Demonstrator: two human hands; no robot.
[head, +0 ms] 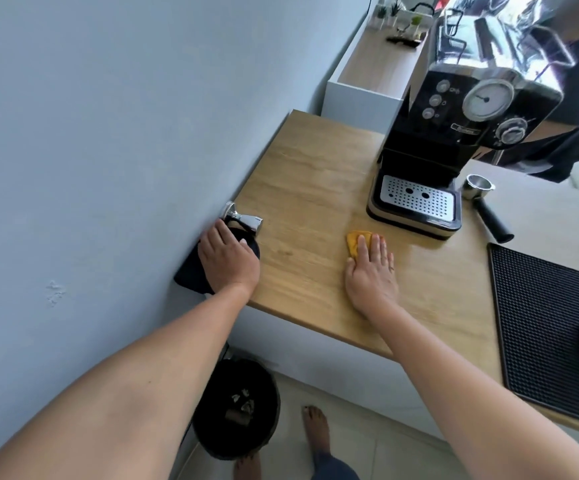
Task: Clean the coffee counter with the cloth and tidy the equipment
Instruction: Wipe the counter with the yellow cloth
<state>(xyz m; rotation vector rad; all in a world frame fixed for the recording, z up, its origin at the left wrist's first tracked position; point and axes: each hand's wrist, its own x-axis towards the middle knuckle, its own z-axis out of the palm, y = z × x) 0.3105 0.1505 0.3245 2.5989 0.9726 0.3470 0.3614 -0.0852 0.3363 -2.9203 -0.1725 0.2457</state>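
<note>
- We see the wooden counter filling mid-frame, with the espresso machine at upper right.
- Our right hand lies flat, fingers spread, pressing the yellow cloth at centre.
- Our left hand, loosely curled, rests on a black mat beside the steel tamper.

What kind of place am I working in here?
Probably a small home or café coffee corner: an espresso machine on a wooden counter, a loose portafilter, a tamper and a black bar mat.
</note>
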